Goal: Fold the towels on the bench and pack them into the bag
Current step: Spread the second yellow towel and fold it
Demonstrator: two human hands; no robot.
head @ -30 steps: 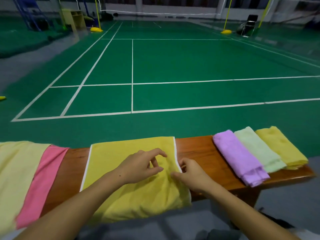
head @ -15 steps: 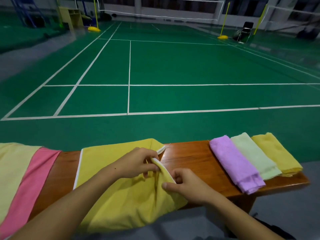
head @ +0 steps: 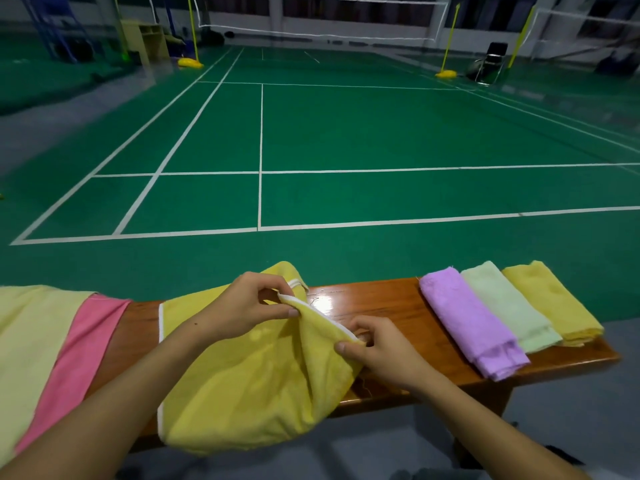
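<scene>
Left hand and right hand each pinch the white-piped edge of the yellow terry towel; uneven grips risk a skewed fold, or slack below the grips dragging it off the glossy wooden bench.

Both hands hold the white-trimmed right edge of a yellow towel lying across a wooden bench. The left hand pinches the far end of that edge, lifted off the wood; the right hand pinches it nearer the body. Right of the grip lie three folded towels side by side: a purple towel, a pale green towel and a folded yellow towel. Left of it, a pink towel and a pale yellow towel drape over the bench.
</scene>
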